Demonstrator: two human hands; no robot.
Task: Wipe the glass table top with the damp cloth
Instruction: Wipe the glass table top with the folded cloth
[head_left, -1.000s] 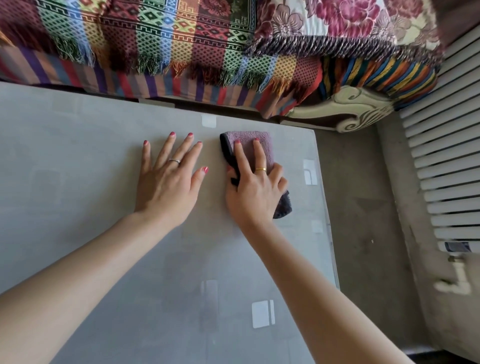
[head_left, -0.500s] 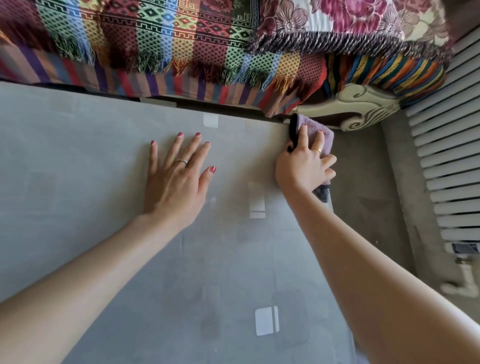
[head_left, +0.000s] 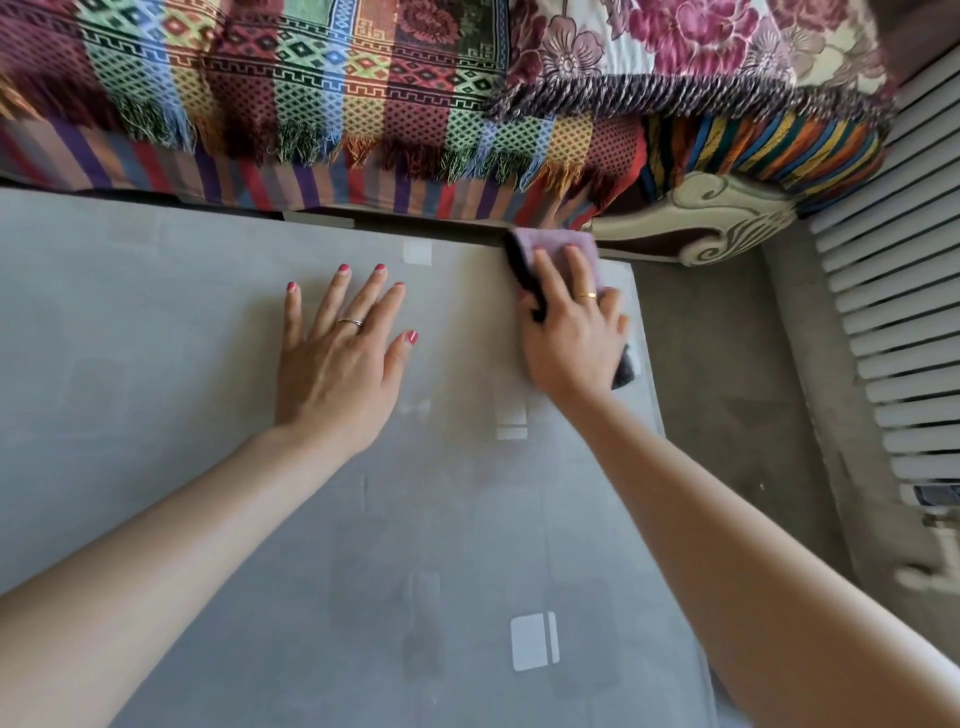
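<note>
The table (head_left: 156, 322) fills the left and middle of the view, its grey glass top carrying pale rectangular reflections, one small near the far edge and a brighter one near the bottom of the view. Beyond its far edge runs a sofa draped with a multicoloured woven blanket (head_left: 291, 78), its fringe hanging down over a striped cover.

The left hand (head_left: 340, 358) lies flat on the glass, palm down, fingers spread wide and holding nothing. A ring sits on one finger and the nails are painted pink. Its forearm comes in from the lower left corner.

To the right, the right hand (head_left: 574, 338) presses on the damp cloth (head_left: 558, 245) at the far right corner of the table. This grip is a flat press: the fingers lie stretched over the cloth's purple top, with the thumb at its dark left edge. A gold ring shows on one finger. The cloth is purple with a dark underside; its far end reaches the table's far edge, and a dark corner pokes out under the heel of the hand, near the right edge of the glass.

Further right, a floral cushion (head_left: 696, 47) with a fringed border sits on the sofa above a carved cream armrest (head_left: 717, 223). Grey floor (head_left: 727, 364) lies beside the table, and a white slatted radiator (head_left: 898, 322) lines the right side.
</note>
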